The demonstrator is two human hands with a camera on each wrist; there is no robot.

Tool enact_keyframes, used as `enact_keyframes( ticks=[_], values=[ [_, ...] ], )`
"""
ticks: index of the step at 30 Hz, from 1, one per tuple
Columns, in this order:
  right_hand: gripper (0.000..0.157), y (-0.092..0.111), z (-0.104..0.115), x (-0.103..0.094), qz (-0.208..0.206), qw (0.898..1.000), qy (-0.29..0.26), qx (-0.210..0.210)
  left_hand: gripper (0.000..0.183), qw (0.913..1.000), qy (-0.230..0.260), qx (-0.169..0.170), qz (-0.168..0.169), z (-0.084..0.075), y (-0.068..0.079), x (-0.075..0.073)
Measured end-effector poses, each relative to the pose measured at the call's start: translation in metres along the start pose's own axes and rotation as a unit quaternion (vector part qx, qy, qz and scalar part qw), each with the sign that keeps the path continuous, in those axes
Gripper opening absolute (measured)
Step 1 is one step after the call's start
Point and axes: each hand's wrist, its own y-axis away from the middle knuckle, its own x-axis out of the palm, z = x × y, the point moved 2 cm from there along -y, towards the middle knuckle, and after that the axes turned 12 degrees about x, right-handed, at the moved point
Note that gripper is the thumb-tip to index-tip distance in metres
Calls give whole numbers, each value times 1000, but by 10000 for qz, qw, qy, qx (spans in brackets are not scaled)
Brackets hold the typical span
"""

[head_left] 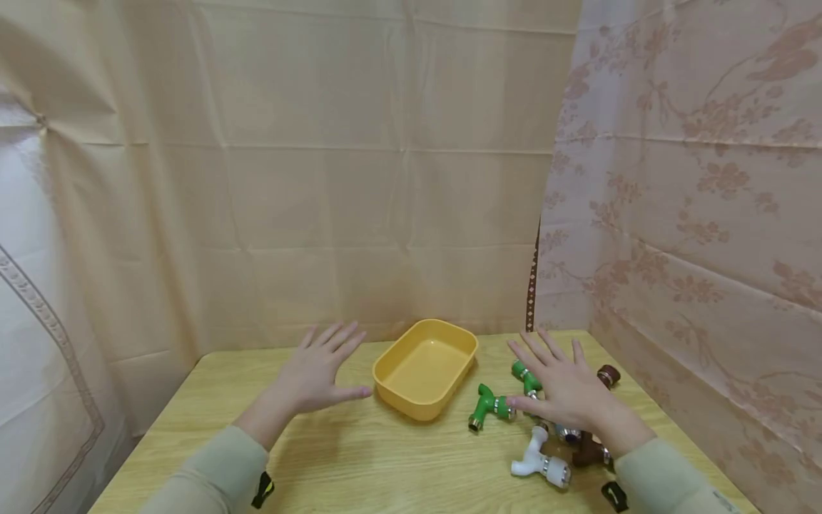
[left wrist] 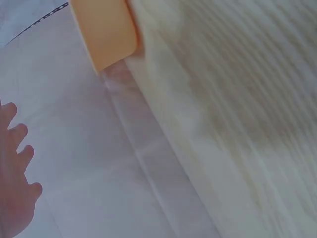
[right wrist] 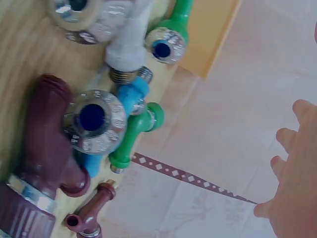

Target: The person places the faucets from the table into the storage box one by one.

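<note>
My left hand [head_left: 315,375] is spread over the table to the left of a yellow plastic basin [head_left: 424,371], holding nothing. My right hand [head_left: 565,389], also spread with fingers apart, overlaps a group of plastic water taps in the head view. A green tap [head_left: 488,405] lies by its thumb, and a white tap [head_left: 534,457] lies nearer the front. Brown taps [right wrist: 49,134], a blue tap [right wrist: 131,96] and a second green tap [right wrist: 132,136] show in the right wrist view. Parts of the group are hidden under the right hand in the head view.
The wooden table [head_left: 372,471] ends at a beige curtain [head_left: 359,178] behind. A flowered cloth [head_left: 706,214] hangs along the right side, and a pale cloth [head_left: 38,285] hangs at the left. The basin stands near the table's back edge.
</note>
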Motion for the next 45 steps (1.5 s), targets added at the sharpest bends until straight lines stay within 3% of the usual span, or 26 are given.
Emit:
enact_keyframes(
  ticks=[15,27,37,43,45],
  values=[
    [90,-12,-3,-26,-416,9962,-765,56,102,9980,202,-62,-595,4,-21,-19],
    [86,-17,-8,-40,-980,9825,-1584,67,94,9883,856,-75,-1258,2,-40,-25],
    [76,-24,-7,-34,-1116,9507,-2880,274,85,9718,1725,-447,-1542,2,-57,-22],
    [65,-29,-5,-31,-1033,9174,-3826,369,82,9566,2277,-721,-1667,4,-67,-15],
    [62,-30,-5,-29,-873,9006,-4231,481,81,9509,2448,-857,-1691,4,-71,-12]
  ],
)
